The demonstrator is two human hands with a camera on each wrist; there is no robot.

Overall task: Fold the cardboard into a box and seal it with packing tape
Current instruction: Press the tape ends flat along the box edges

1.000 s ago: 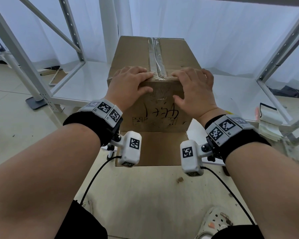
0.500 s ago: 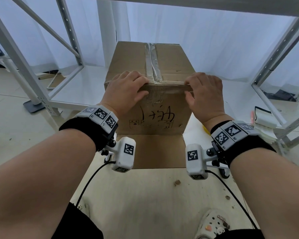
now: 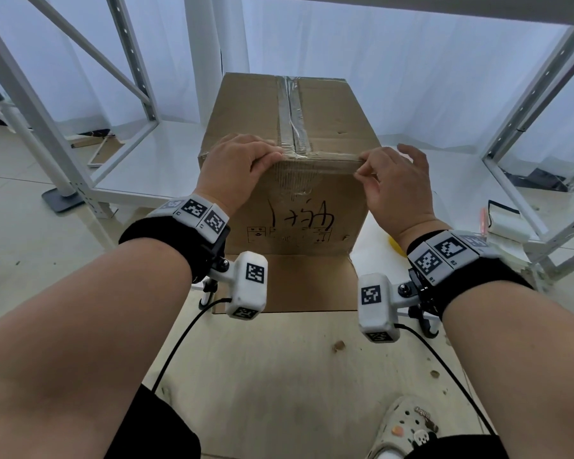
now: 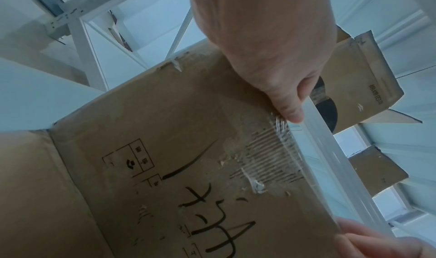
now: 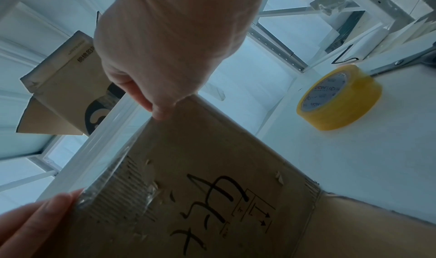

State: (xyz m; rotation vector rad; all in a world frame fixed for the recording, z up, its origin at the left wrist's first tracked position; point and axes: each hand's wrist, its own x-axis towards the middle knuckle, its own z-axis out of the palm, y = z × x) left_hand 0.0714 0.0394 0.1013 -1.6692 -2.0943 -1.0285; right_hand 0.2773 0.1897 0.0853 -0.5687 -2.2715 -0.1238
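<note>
A brown cardboard box (image 3: 332,127) stands on a low white shelf (image 3: 153,167), with its front face (image 4: 165,131) (image 5: 224,168) towards me. Shiny tape (image 3: 292,114) covers its top seam. A clear tape strip (image 3: 322,158) lies along the near top edge. My left hand (image 3: 239,167) (image 4: 271,47) grips that edge left of the seam, fingers on top and thumb on the front. My right hand (image 3: 391,180) (image 5: 165,38) pinches the strip at the right end of the edge, other fingers spread. A bottom flap (image 3: 289,283) lies open towards me.
A yellow tape roll (image 5: 339,98) lies on the shelf right of the box. White metal frame posts (image 3: 47,127) (image 3: 527,111) stand on both sides. A white rolled item (image 3: 504,220) sits far right. Another cardboard piece (image 4: 361,86) shows overhead. My shoe (image 3: 408,429) is on the floor.
My right hand slid right along the near top edge, from beside the seam to the right corner. The left hand stayed where it was.
</note>
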